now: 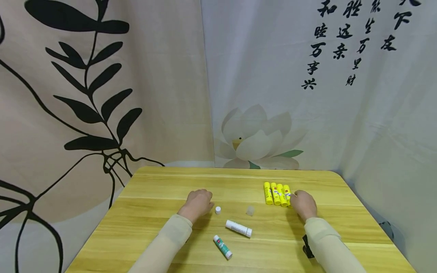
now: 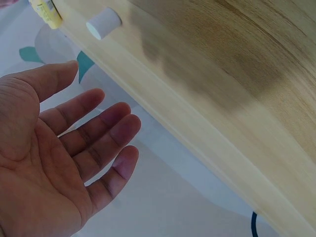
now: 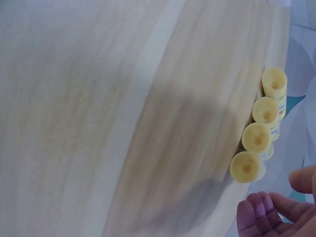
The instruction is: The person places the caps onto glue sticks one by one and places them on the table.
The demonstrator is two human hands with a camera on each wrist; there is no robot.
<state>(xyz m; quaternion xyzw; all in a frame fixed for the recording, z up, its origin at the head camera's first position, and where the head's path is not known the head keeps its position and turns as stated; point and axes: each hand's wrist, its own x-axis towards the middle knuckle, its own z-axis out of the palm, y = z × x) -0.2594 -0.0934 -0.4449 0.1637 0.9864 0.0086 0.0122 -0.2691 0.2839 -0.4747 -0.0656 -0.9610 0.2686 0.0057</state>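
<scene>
Several yellow glue sticks [image 1: 275,194] lie side by side in a row at the back right of the table. Just right of the row is my right hand [image 1: 304,204]; in the right wrist view its thumb [image 3: 302,180] stands apart from the bent fingers, with nothing between them. My left hand [image 1: 198,203] hovers over the table, palm empty and fingers loosely bent in its wrist view. A small white cap [image 1: 217,210] stands beside it. Nearer the front lie a white glue stick [image 1: 238,228] and a green-and-white glue stick [image 1: 223,247].
A small translucent cap-like piece [image 1: 250,210] sits between the white cap and the yellow row. The wooden table [image 1: 164,182] ends at a back edge before printed curtains [image 1: 170,94]. A black band [image 1: 307,247] shows beside the right sleeve.
</scene>
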